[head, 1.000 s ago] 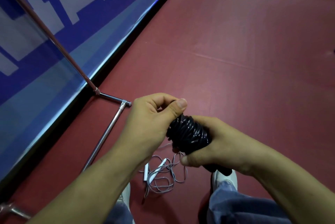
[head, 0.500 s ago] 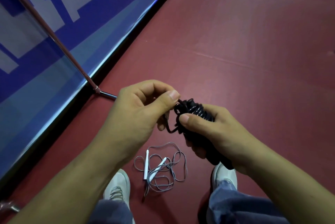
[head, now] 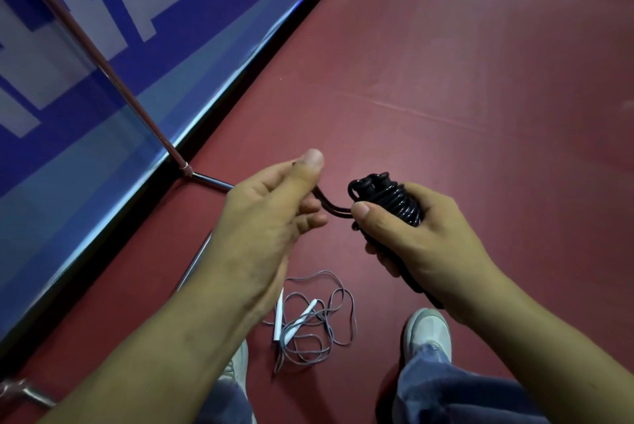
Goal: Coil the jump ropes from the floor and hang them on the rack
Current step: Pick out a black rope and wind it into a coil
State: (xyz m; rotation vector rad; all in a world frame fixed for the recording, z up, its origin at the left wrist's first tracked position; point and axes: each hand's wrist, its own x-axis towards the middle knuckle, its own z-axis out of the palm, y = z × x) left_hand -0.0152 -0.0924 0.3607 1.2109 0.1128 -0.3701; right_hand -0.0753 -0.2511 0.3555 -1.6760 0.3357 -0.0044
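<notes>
Right hand [head: 422, 242] curls round the coiled black rope [head: 394, 204], held above the red floor [head: 463, 63], thumb pressing the windings. Left hand [head: 271, 218], thumb up, pinches the rope's loose end just beside it. A grey rope [head: 317, 324] lies tangled on the floor between the shoes.

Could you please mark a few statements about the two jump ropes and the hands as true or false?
1. The right hand grips the coiled black rope. True.
2. The left hand holds nothing. False: it pinches a loose loop of the black rope.
3. The grey rope hangs on the rack. False: it lies tangled on the floor.
4. The grey rope has white handles. True.
</notes>
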